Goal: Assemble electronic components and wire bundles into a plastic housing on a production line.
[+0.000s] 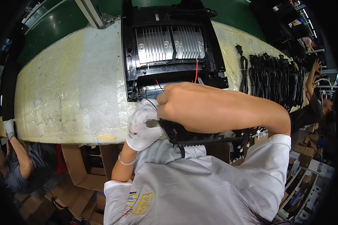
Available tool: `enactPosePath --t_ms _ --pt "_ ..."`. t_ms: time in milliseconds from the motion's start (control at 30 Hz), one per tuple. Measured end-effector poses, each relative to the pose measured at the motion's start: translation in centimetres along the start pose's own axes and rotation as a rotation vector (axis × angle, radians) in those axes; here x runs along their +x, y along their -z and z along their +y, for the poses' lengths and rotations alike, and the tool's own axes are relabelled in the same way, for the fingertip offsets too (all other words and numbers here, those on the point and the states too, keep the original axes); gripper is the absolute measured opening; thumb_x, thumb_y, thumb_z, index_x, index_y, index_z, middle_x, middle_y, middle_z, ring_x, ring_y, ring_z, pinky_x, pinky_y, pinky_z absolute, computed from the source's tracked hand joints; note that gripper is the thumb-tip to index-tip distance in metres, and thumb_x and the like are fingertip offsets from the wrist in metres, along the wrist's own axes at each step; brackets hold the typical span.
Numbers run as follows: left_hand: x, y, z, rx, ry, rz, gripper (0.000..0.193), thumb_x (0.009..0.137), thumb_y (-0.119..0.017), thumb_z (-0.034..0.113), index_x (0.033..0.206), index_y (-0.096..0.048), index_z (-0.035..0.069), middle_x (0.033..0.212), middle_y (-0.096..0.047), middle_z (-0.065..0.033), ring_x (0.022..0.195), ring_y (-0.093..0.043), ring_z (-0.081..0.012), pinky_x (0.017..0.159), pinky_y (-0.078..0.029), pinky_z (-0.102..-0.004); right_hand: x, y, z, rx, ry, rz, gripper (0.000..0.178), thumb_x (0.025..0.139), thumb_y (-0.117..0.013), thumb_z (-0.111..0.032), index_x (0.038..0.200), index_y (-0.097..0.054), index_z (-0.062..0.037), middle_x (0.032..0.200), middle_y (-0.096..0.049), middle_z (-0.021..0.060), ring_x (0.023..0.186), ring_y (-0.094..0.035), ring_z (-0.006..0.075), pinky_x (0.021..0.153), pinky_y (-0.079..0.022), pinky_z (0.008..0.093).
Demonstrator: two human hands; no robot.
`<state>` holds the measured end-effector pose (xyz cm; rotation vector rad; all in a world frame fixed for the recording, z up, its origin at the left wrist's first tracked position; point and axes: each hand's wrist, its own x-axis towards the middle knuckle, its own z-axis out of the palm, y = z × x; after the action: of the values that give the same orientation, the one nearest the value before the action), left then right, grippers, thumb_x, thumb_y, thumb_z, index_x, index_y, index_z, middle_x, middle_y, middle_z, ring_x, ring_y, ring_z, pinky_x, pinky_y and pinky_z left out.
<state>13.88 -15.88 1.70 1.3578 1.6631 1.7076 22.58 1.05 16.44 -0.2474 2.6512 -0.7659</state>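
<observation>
My left hand (143, 125), in a stained white glove, is closed beside the left end of a black plastic panel (206, 139) with a toothed edge. Its fingertips are hidden behind my right hand (176, 103). Bare and closed, my right hand meets the glove; what its fingers pinch cannot be seen. A thin black wire (151, 103) runs between the two hands. Just beyond lies an open black housing (129, 63) with silver finned heat sinks (154, 45). A red wire (197, 71) rises from it. My right forearm covers part of the panel.
Bundled black power cords (270, 78) lie on the bench at the right. The bench top (67, 86) is covered in taped plastic film. Cardboard boxes (73, 165) stand below its front edge. Other people work at the far left (20, 161) and far right (308, 108).
</observation>
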Motion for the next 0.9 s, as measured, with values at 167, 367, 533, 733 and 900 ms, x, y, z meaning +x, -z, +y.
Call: enactPosePath --t_ms 167,367,533,733,900 --pt "0.1 0.6 0.0 -0.080 -0.018 -0.103 0.032 0.056 -0.084 -0.001 0.078 -0.064 0.011 0.086 -0.068 -0.0049 0.090 -0.064 -0.0259 0.082 -0.050 -0.0364 -1.1 -0.8 0.9 0.107 0.003 0.091 0.014 0.069 -0.063 0.004 0.082 -0.064 0.0088 0.086 -0.062 0.0175 0.092 -0.060 0.0336 0.080 -0.051 0.0388" --pt "0.0 0.3 0.3 0.012 0.028 -0.143 0.019 0.065 -0.073 -0.011 0.073 -0.066 0.004 0.079 -0.068 -0.0070 0.077 -0.064 -0.0183 0.068 -0.051 -0.0288 -0.7 -0.1 0.9 0.073 0.045 -0.021 0.014 0.069 -0.064 0.004 0.081 -0.063 0.0095 0.084 -0.062 0.0179 0.089 -0.060 0.0331 0.077 -0.052 0.0380" --pt "0.3 0.7 -0.2 -0.062 -0.030 -0.116 0.028 0.057 -0.086 0.006 0.074 -0.065 0.012 0.084 -0.068 -0.0049 0.086 -0.066 -0.0253 0.080 -0.052 -0.0364 -0.2 0.3 0.7 0.126 -0.073 -0.122 0.008 0.070 -0.058 0.007 0.076 -0.061 0.0110 0.079 -0.061 0.0197 0.082 -0.061 0.0330 0.076 -0.052 0.0391" --pt "0.2 0.7 0.4 0.140 0.000 -0.143 0.025 0.057 -0.084 0.007 0.073 -0.065 0.011 0.083 -0.069 -0.0061 0.084 -0.065 -0.0267 0.073 -0.054 -0.0353 -1.2 -0.4 0.3 0.178 0.016 0.080 0.008 0.072 -0.057 0.006 0.076 -0.061 0.0113 0.081 -0.060 0.0200 0.089 -0.059 0.0324 0.076 -0.052 0.0394" --pt "0.0 0.5 0.3 0.142 -0.015 -0.102 0.026 0.058 -0.084 0.006 0.075 -0.064 0.011 0.084 -0.069 -0.0064 0.084 -0.065 -0.0266 0.072 -0.054 -0.0358 -1.2 0.4 0.6 0.058 0.072 0.051 0.009 0.072 -0.061 0.003 0.079 -0.061 0.0091 0.086 -0.057 0.0184 0.090 -0.057 0.0313 0.075 -0.051 0.0383"
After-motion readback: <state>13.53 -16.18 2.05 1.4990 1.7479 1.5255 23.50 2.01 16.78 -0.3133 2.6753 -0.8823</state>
